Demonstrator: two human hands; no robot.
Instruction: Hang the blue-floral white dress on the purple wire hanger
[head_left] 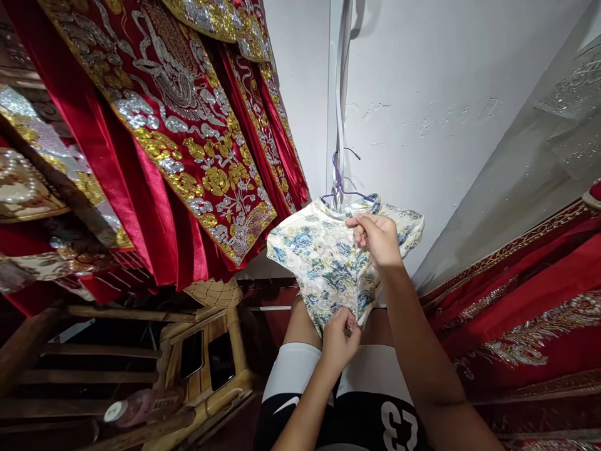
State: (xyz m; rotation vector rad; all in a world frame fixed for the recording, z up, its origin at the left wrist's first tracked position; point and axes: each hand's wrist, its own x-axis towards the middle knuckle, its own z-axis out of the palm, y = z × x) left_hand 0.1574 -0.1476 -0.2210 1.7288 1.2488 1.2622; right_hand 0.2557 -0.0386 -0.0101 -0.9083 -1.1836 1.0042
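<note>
head view showed a floral top (pixel 323 263) hung on a purple hanger (pixel 340 186) in front of the white wall (pixel 422 81). the right hand (pixel 357 227) pinched its front seam (pixel 357 275) near the neckline, while the left hand (pixel 345 332) gripped the cloth at the lower edge. the step in hand looked like drawing that seam straight; the next move seemed to call for a light, even pull between both pinches.
</note>
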